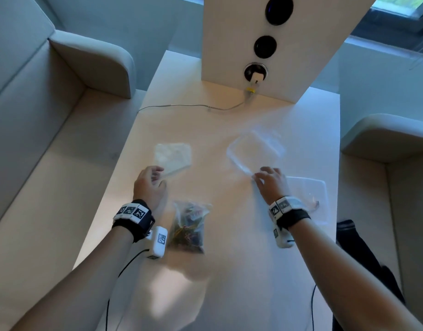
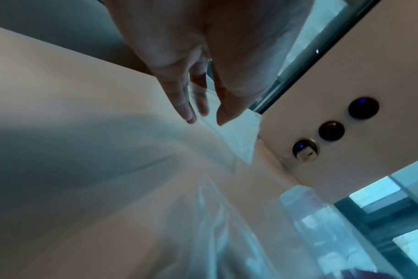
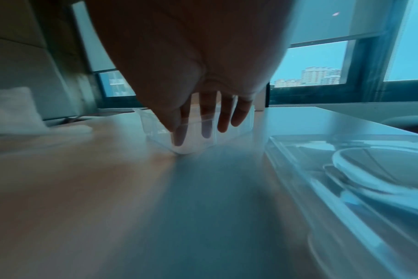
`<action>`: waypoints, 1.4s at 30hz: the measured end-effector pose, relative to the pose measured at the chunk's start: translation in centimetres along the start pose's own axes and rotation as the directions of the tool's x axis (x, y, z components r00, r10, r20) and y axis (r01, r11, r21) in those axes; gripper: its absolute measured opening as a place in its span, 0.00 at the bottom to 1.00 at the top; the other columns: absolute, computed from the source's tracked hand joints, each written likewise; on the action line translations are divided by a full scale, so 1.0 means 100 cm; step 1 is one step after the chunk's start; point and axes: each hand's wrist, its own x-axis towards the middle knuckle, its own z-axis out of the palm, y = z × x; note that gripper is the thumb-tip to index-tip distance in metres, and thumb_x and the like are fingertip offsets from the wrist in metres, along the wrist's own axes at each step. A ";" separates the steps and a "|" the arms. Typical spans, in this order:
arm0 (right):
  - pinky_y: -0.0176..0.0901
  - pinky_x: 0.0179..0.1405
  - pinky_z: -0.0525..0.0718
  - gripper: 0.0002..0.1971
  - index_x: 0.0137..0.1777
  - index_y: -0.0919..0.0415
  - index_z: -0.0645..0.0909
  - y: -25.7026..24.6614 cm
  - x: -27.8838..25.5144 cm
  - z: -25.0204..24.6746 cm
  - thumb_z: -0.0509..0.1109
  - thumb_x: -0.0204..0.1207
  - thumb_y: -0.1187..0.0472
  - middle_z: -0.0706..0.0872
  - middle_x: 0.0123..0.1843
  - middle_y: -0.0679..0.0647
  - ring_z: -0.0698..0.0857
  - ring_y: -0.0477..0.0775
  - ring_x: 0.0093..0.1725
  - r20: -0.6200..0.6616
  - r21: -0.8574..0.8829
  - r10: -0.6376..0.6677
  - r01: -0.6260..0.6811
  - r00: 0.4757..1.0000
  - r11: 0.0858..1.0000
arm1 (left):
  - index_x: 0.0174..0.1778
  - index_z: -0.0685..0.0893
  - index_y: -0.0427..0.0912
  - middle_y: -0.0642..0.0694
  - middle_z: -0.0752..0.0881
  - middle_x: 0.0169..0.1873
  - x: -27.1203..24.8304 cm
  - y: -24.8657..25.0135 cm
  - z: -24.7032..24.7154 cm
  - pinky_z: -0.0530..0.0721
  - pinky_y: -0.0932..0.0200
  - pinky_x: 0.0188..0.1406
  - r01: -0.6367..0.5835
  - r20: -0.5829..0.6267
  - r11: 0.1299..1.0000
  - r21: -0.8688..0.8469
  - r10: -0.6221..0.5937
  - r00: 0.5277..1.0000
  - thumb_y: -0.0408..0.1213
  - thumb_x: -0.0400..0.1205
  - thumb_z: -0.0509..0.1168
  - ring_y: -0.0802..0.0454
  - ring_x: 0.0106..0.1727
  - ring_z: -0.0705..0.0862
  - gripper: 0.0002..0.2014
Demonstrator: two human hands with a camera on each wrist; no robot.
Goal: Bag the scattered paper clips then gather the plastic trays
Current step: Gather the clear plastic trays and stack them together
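Looking down from the head view, we see our left hand (image 1: 150, 185) pinching the near corner of a cloudy plastic tray (image 1: 173, 156), and our right hand (image 1: 272, 182) taking the near corner of a clear plastic tray (image 1: 254, 151). The bag of paper clips (image 1: 189, 225) lies between our wrists, just behind both grips. In the left wrist view, the thumb and fingers (image 2: 186, 105) close on the thin tray edge (image 2: 236, 132). In the right wrist view, our fingers (image 3: 179, 132) reach over the rim of the clear tray (image 3: 196, 132), thumb outside, so we judge it is grasped. We think these trays are light, thin and slippery; the rim corner seems the best hold, with gentle pressure. Beside the right grip sits another clear container (image 3: 346, 179).
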 end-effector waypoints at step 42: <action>0.34 0.45 0.81 0.11 0.45 0.50 0.89 0.000 -0.244 -0.023 0.70 0.68 0.65 0.91 0.43 0.46 0.85 0.45 0.42 0.020 0.419 -0.029 0.017 0.999 0.908 | 0.47 0.72 0.56 0.47 0.86 0.43 -0.223 0.079 0.097 0.84 0.52 0.49 -0.405 0.559 0.912 0.063 0.304 0.772 0.42 0.78 0.67 0.48 0.46 0.85 0.09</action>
